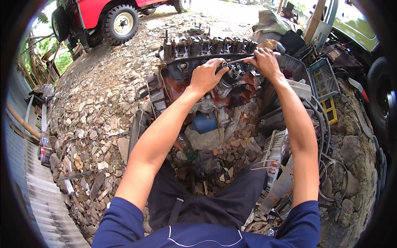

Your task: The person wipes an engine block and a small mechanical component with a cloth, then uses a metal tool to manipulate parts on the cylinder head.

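Note:
An engine (pixel 171 76) with dark and reddish-brown sides sits in front of me, with a row of valve-gear parts (pixel 202 46) along its top. My right hand (pixel 266 64) is closed round one end of a metal wrench (pixel 237 61) held across the engine's near side. At the tool's other end, which looks round, the thumb and fingers of my left hand (pixel 206 77) are closed about it. Below the tool is a dark distributor-like part (pixel 233 76) with several upright posts. Lower on the engine is a blue oil filter (pixel 204 123). What the wrench bears on, I cannot make out.
Loose stones (pixel 93 120) cover the ground. A red vehicle (pixel 97 12) stands at the far left. To the right are crates (pixel 324 78), cables (pixel 331 182) and a dark tyre (pixel 378 87). Corrugated metal sheet (pixel 45 206) runs along the left. A plastic bottle (pixel 187 149) lies below the engine.

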Action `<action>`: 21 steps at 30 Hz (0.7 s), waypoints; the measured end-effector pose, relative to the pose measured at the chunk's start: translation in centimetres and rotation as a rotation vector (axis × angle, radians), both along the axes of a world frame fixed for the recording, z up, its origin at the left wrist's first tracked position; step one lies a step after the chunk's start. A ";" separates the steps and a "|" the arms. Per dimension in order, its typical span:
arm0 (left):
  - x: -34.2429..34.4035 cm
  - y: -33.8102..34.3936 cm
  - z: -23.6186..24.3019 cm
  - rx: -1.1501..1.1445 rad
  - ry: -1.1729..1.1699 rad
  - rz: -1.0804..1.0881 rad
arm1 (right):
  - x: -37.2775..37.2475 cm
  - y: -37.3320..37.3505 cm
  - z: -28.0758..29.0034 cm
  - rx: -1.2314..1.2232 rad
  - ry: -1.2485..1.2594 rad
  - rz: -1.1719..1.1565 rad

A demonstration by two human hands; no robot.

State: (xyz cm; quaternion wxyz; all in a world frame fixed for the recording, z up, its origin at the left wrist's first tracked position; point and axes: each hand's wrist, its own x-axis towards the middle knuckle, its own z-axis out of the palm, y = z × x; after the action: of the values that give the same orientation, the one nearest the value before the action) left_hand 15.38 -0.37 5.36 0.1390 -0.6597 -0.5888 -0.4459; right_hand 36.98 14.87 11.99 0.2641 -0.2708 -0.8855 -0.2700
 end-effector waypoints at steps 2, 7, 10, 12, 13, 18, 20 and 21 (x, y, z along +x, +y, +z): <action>0.2 0.4 0.6 -0.066 0.034 -0.031 | 1.7 1.4 -1.3 0.061 0.027 0.016; -0.7 0.7 0.8 -0.048 0.121 -0.054 | 5.7 2.1 -1.1 -0.183 0.165 -0.046; -0.1 1.2 0.9 -0.001 0.154 -0.028 | 7.4 1.1 -1.2 -0.454 0.367 -0.327; 0.2 1.3 0.9 -0.005 0.154 0.022 | 6.9 0.0 -1.8 -0.591 0.493 -0.216; 0.9 1.5 0.8 -0.006 0.149 0.040 | 6.4 -0.8 -2.3 -0.627 0.528 -0.185; 2.0 1.2 0.6 -0.021 0.079 0.100 | -0.7 -6.0 -1.6 -0.940 0.536 -0.091; 0.7 1.2 -0.2 0.022 0.009 0.065 | -4.2 -8.8 -0.3 -0.949 0.451 -0.066; 0.2 1.2 -0.4 -0.045 -0.009 0.072 | -5.5 -9.5 0.0 -0.938 0.377 -0.133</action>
State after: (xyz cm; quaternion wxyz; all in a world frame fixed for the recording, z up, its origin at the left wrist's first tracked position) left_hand 15.58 0.79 4.92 0.1373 -0.6390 -0.6227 -0.4302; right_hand 31.49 5.37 12.00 0.2515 -0.4602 -0.8291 0.1939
